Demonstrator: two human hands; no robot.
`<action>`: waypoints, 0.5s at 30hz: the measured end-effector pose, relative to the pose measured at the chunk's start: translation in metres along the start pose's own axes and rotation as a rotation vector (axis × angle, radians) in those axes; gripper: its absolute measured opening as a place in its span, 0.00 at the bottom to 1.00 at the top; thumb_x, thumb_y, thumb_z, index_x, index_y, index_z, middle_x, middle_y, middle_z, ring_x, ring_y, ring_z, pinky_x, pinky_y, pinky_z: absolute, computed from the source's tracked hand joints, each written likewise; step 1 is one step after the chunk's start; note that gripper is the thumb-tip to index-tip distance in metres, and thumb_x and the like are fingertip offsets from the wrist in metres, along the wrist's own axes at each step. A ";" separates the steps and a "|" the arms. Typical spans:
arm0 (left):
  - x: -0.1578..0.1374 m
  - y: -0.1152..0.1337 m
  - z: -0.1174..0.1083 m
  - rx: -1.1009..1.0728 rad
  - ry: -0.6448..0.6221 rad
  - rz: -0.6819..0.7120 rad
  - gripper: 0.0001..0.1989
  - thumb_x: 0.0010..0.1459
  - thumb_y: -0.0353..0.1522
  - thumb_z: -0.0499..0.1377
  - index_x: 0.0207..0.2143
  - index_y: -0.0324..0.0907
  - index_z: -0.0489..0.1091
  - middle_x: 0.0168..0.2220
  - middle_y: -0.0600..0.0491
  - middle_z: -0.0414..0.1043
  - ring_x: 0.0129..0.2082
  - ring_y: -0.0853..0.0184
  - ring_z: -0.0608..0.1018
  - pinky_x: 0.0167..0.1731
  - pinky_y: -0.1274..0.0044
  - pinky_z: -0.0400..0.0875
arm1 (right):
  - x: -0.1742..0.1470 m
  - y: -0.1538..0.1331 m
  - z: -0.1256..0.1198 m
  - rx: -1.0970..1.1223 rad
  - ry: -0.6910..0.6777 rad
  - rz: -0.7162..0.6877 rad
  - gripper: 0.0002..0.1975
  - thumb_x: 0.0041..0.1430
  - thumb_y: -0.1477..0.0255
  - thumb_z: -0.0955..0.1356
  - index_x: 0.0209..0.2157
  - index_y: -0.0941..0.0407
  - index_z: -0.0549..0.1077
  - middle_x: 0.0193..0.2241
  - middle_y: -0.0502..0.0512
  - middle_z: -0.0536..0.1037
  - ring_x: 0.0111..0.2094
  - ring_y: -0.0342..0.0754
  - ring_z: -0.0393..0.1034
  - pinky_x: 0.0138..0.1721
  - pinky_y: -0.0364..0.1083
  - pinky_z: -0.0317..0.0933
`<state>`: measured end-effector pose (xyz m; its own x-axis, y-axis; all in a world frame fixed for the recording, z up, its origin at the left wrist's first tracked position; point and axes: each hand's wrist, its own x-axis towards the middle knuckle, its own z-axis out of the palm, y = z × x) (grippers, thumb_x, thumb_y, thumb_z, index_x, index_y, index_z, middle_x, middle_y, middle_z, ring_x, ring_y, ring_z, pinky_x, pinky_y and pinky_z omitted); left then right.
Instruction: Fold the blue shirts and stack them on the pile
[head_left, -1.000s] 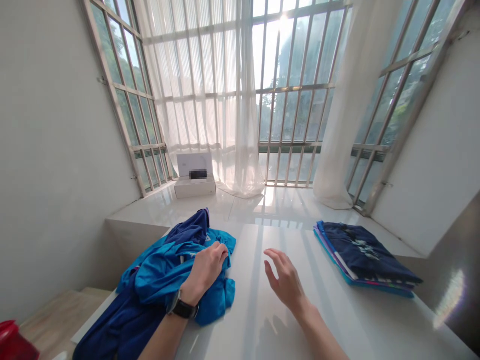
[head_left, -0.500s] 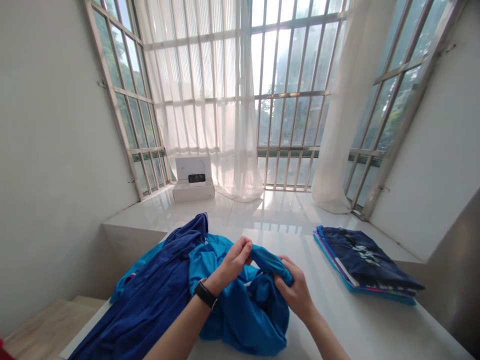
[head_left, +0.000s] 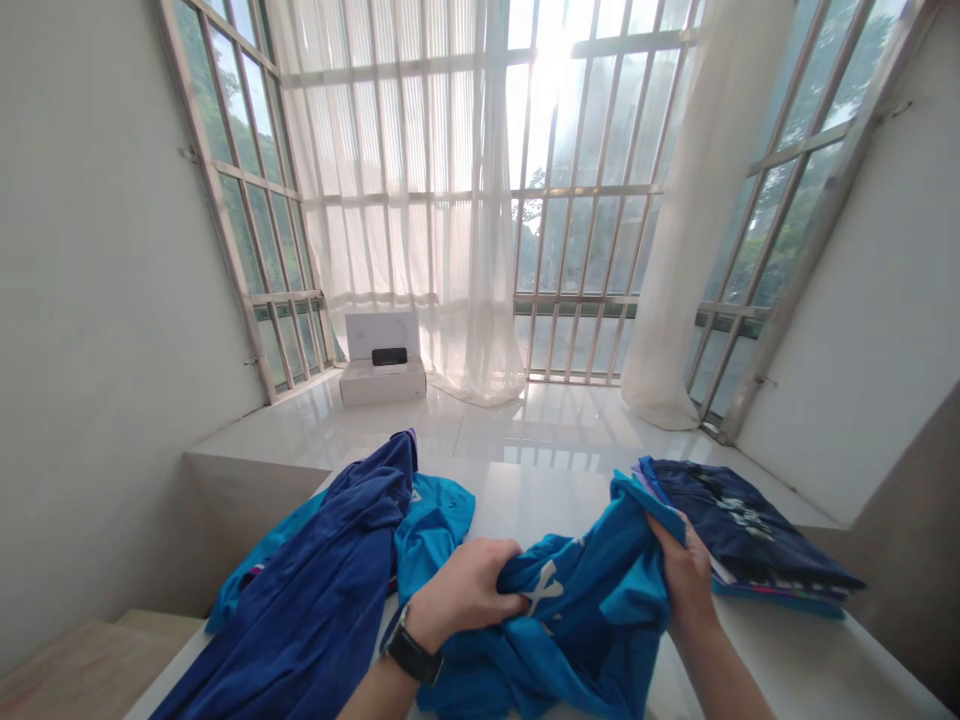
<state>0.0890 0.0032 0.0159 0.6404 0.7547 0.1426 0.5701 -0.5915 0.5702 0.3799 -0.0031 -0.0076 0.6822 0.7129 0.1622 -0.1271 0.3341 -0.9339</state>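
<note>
A bright blue shirt [head_left: 559, 640] with a white print hangs bunched between my two hands, low over the white table. My left hand [head_left: 484, 590], wearing a dark watch, is closed on its left part, beside the print. On the other side, my right hand [head_left: 682, 565] grips the raised right edge of the cloth. Left of the shirt lies a dark blue garment [head_left: 307, 580], spread long toward me, with another bright blue garment [head_left: 439, 520] partly under it. The lower end of the held shirt runs out of view.
At right lies a stack of folded clothes [head_left: 750, 525], a dark printed one on top. A white box [head_left: 382, 382] with a black phone [head_left: 389, 356] against its raised lid stands on the tiled sill [head_left: 480, 425]. Sheer curtains [head_left: 480, 250] hang before the barred windows.
My hands have moved apart, the right one going right and the left staying near its place. The shirt is stretched wider, its white print now showing, and has come away from the pile at left.
</note>
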 end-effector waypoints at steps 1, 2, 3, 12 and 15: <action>-0.001 -0.003 -0.001 0.080 0.022 -0.025 0.08 0.53 0.36 0.64 0.36 0.44 0.73 0.34 0.51 0.77 0.34 0.60 0.77 0.32 0.75 0.64 | 0.005 0.001 -0.005 -0.006 0.085 0.007 0.21 0.41 0.60 0.77 0.37 0.54 0.76 0.25 0.46 0.79 0.24 0.47 0.73 0.25 0.45 0.70; -0.002 -0.006 -0.002 0.145 0.047 -0.060 0.05 0.54 0.34 0.63 0.34 0.44 0.73 0.33 0.50 0.77 0.34 0.59 0.77 0.32 0.75 0.63 | 0.010 0.003 -0.009 -0.010 0.173 0.032 0.21 0.41 0.59 0.77 0.37 0.54 0.76 0.26 0.46 0.79 0.25 0.47 0.73 0.26 0.46 0.70; -0.003 -0.009 -0.004 0.184 0.074 -0.095 0.04 0.55 0.34 0.62 0.33 0.44 0.72 0.33 0.50 0.77 0.35 0.58 0.77 0.32 0.74 0.62 | 0.013 0.005 -0.012 -0.016 0.246 0.057 0.22 0.41 0.58 0.77 0.38 0.54 0.77 0.27 0.47 0.80 0.26 0.48 0.74 0.27 0.47 0.71; 0.001 -0.027 -0.028 -0.451 0.364 -0.114 0.21 0.65 0.48 0.53 0.29 0.41 0.72 0.29 0.53 0.73 0.33 0.64 0.74 0.36 0.75 0.67 | 0.017 0.021 -0.019 -0.122 0.168 0.015 0.23 0.51 0.54 0.71 0.44 0.54 0.77 0.32 0.52 0.81 0.32 0.54 0.76 0.35 0.53 0.73; -0.002 -0.028 -0.029 -0.939 0.462 -0.233 0.22 0.61 0.51 0.56 0.43 0.42 0.74 0.37 0.51 0.77 0.40 0.62 0.78 0.42 0.72 0.72 | 0.013 0.021 -0.015 -0.153 0.127 0.036 0.26 0.47 0.55 0.73 0.47 0.53 0.75 0.29 0.49 0.79 0.30 0.51 0.74 0.35 0.51 0.71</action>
<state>0.0572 0.0263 0.0229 0.1980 0.9715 0.1301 -0.0969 -0.1127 0.9889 0.3973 0.0039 -0.0295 0.7658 0.6361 0.0949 -0.0493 0.2053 -0.9775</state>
